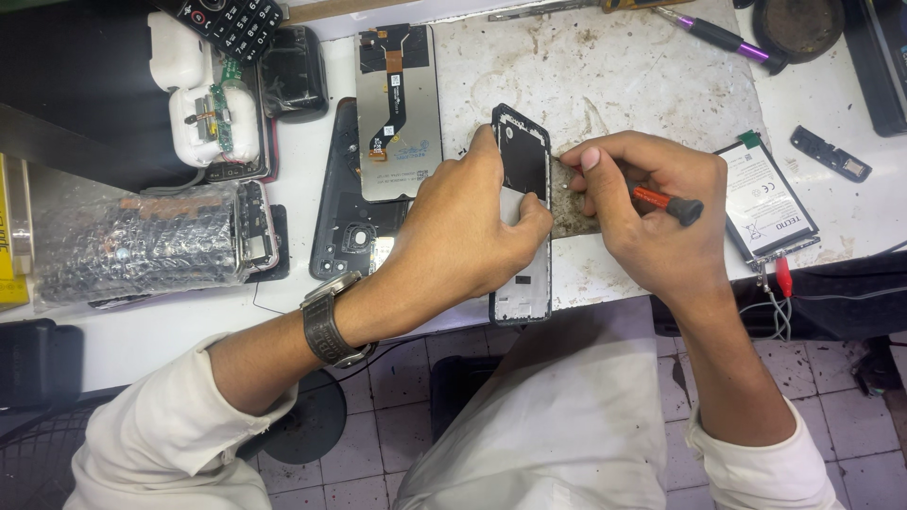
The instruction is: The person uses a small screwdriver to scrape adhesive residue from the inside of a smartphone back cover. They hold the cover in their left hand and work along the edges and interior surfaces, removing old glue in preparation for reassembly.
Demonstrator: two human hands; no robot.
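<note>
A black phone frame lies upright on the stained white bench, its lower end overhanging the front edge. My left hand rests over its middle and grips it, thumb on its right side. My right hand is closed around a small screwdriver with a red shaft and black cap, its tip hidden beside the frame's right edge. A watch sits on my left wrist.
A loose display panel with flex cable and a black back cover lie left of the frame. A phone battery lies to the right. A bubble-wrapped device, white earbud case parts, a keypad phone, and a purple-handled tool surround the area.
</note>
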